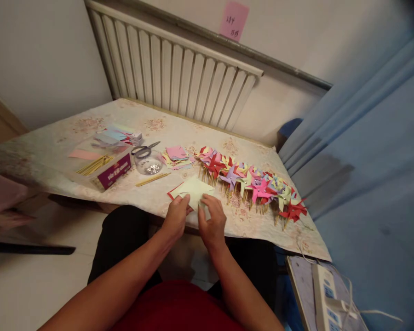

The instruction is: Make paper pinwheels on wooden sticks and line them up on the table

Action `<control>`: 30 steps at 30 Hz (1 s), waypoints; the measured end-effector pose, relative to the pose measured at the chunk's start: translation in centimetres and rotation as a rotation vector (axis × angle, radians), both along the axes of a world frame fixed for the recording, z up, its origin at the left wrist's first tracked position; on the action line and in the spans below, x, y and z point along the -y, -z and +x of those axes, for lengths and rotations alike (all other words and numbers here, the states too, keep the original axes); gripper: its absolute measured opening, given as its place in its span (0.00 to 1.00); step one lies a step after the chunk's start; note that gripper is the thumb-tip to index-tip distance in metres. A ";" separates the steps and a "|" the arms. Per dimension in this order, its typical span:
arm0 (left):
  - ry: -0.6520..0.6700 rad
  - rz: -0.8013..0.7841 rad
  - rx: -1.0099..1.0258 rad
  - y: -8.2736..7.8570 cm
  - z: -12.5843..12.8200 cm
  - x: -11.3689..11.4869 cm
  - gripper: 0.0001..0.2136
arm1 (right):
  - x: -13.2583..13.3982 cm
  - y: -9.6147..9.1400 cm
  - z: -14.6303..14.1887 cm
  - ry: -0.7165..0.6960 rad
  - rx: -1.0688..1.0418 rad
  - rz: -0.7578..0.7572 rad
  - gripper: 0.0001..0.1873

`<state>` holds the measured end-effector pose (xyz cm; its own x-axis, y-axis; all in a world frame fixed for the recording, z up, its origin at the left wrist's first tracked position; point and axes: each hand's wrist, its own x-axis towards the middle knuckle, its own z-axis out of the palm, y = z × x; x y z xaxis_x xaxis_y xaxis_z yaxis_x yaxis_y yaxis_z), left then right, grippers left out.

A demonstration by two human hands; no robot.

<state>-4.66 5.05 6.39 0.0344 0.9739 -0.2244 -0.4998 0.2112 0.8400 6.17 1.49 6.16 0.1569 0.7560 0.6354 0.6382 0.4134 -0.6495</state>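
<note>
My left hand (176,214) pinches the lower left edge of a pale green cut paper square (193,186), thumb on top. A red sheet (175,191) shows under it at the left. My right hand (212,219) is at the paper's lower right edge, its thumb and forefinger curled onto it. The paper is held just over the table's front edge. Beyond it lies a stack of coloured paper squares (177,154). To the right stand many finished paper pinwheels (261,189) on thin sticks, in red, pink, purple and pale green.
On the floral tablecloth (155,124), left of the paper, are a purple-fronted box of sticks (114,171), loose sticks (153,179), scissors (145,149) and a clear dish of small shiny pieces (151,164). A power strip (326,294) lies at lower right, beside a blue curtain (376,184).
</note>
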 end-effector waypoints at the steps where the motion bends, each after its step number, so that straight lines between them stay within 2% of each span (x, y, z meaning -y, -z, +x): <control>1: 0.020 0.002 -0.002 0.0 -0.2 -0.1 0.13 | -0.2 -0.2 0.7 0.064 -0.073 -0.002 0.11; 3: 0.078 0.001 0.000 0.0 -0.6 -0.2 0.14 | -0.8 -0.6 2.4 0.204 -0.252 -0.068 0.15; 5: 0.136 -0.004 -0.002 0.0 -0.9 -0.1 0.15 | -1.6 -0.8 4.2 0.211 -0.407 -0.203 0.18; 9: 0.272 0.020 -0.019 0.3 -1.3 0.3 0.15 | -2.4 -0.9 6.4 -0.068 -0.629 -0.526 0.21; 13: 0.368 0.040 -0.047 0.7 -1.1 0.5 0.16 | -1.9 -0.7 5.7 -0.325 -0.861 -0.712 0.20; 17: 0.383 -0.014 -0.082 0.4 -1.1 0.7 0.17 | -1.4 -0.6 4.8 -0.334 -0.959 -0.757 0.20; 23: 0.408 -0.074 -0.082 -0.1 -1.1 1.1 0.20 | -1.5 -0.1 4.5 -0.250 -0.898 -0.716 0.18; 30: 0.368 -0.097 -0.088 0.2 -0.6 1.3 0.14 | -1.0 -0.2 4.0 -0.240 -0.852 -0.720 0.16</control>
